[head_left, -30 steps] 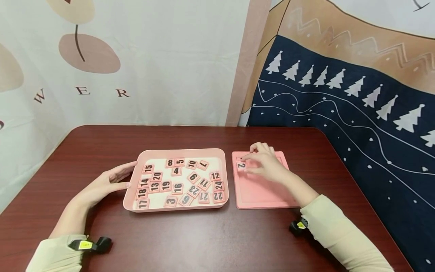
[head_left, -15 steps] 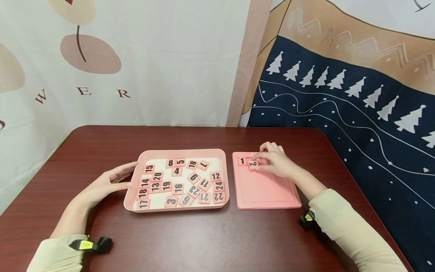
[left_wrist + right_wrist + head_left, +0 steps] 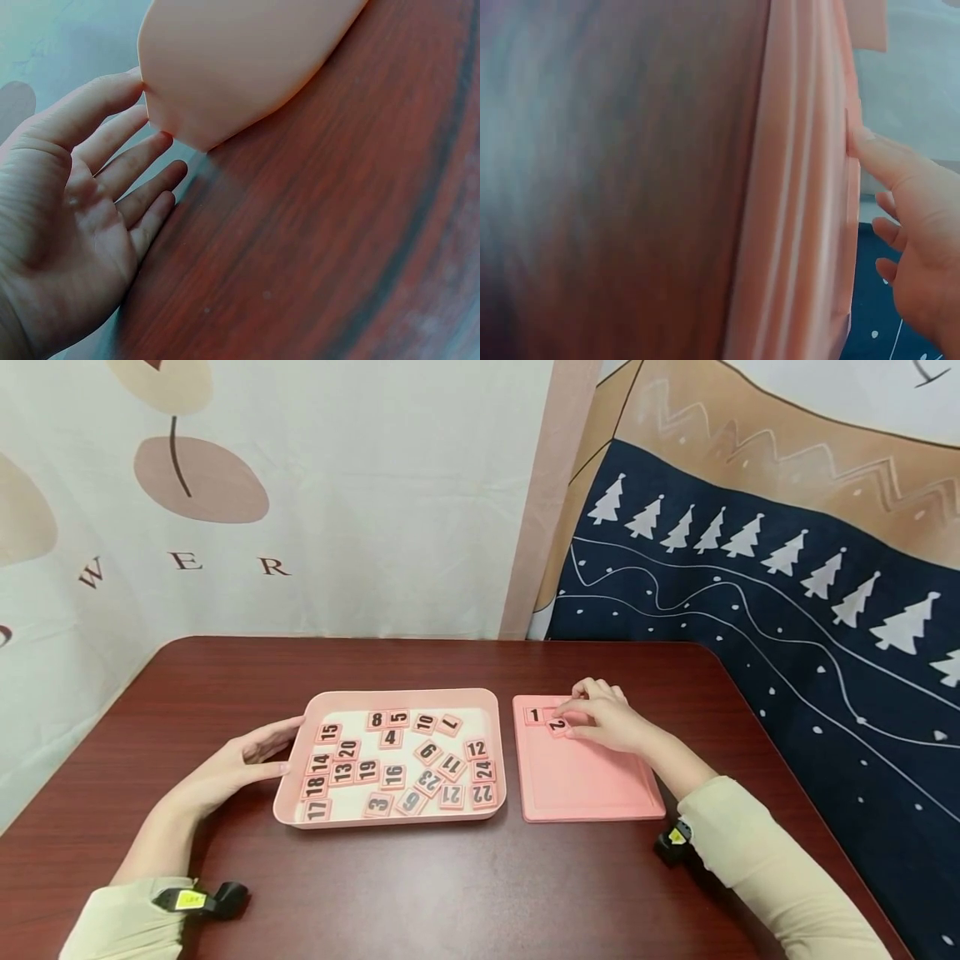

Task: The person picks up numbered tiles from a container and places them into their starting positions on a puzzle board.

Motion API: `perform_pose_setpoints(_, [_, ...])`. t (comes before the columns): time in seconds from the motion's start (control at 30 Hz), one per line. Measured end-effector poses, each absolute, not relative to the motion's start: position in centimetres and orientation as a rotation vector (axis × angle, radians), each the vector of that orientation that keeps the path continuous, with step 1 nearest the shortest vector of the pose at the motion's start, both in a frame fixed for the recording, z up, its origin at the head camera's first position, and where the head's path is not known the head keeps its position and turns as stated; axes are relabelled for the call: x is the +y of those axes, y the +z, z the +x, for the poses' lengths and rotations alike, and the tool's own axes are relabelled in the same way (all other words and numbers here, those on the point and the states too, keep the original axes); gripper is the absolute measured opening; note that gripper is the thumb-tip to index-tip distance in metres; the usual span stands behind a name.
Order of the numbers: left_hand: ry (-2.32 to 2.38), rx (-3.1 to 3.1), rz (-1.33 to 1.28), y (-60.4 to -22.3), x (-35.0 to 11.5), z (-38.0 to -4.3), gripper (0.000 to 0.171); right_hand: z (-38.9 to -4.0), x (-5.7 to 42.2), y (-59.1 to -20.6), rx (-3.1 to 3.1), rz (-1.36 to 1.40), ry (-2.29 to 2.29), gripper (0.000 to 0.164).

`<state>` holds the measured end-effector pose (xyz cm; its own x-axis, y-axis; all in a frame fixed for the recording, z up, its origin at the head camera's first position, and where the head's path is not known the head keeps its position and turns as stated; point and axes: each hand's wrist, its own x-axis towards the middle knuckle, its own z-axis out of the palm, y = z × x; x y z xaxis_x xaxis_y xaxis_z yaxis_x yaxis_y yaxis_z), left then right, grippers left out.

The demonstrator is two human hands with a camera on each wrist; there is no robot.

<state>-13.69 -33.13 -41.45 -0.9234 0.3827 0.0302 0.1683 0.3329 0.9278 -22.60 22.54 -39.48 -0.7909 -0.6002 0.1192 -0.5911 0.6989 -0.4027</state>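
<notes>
A pink square tile marked 2 point(image 3: 557, 727) lies askew at the top of the pink square board point(image 3: 588, 789), its corner just below the tile marked 1 point(image 3: 534, 716). My right hand point(image 3: 613, 723) pinches that 2 tile between thumb and finger; in the right wrist view the board's edge point(image 3: 795, 187) hides the tile. My left hand point(image 3: 225, 768) touches the left end of a pink tray point(image 3: 288, 797), thumb and fingertips against its wall point(image 3: 240, 67) in the left wrist view, fingers loosely extended. Several numbered tiles point(image 3: 367, 769) lie scattered in the tray.
The tray and board stand side by side with a narrow gap on the dark red wooden table point(image 3: 420, 893). A white printed cloth point(image 3: 375, 527) hangs behind, and a navy cloth with trees point(image 3: 720, 577) runs along the right side.
My right hand has moved right along the board's top with the 2 tile, which uncovers the 1 tile at the corner. Over the last half second it barely shifts. My left hand stays put.
</notes>
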Motion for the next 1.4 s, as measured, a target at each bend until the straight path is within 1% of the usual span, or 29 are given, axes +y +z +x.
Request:
perform_pose_setpoints(0.13, [1.64,2.393,0.513,-41.5,-33.2,-13.8,0.061,-22.0,22.3,-39.5,2.959,-0.903,-0.731,0.035])
perform_pose_setpoints(0.37, [1.633,2.392,0.504,-41.6,-33.3,-13.8,0.062,-20.5,21.0,-39.7,3.155,-0.653,-0.657,0.029])
perform_pose_setpoints(0.67, [1.657,2.376,0.52,-41.7,-33.3,-13.9,0.061,-19.7,19.8,-40.1,3.211,-0.459,-0.58,0.039])
perform_pose_setpoints(0.83, [1.651,2.384,0.517,-41.7,-33.3,-13.8,0.061,-19.9,19.5,-40.4,3.221,-0.444,-0.56,0.04])
perform_pose_setpoints(1.07, [1.645,2.392,0.521,-41.6,-33.2,-13.7,0.062,-20.0,19.7,-40.5,3.227,-0.476,-0.589,0.03])
perform_pose_setpoints(1.2, [1.65,2.39,0.521,-41.6,-33.2,-13.7,0.062,-20.2,20.1,-40.1,3.216,-0.547,-0.607,0.029])
perform_pose_setpoints(1.4, [1.643,2.395,0.51,-41.6,-33.3,-13.8,0.062,-21.1,20.7,-39.5,3.177,-0.731,-0.577,0.027])
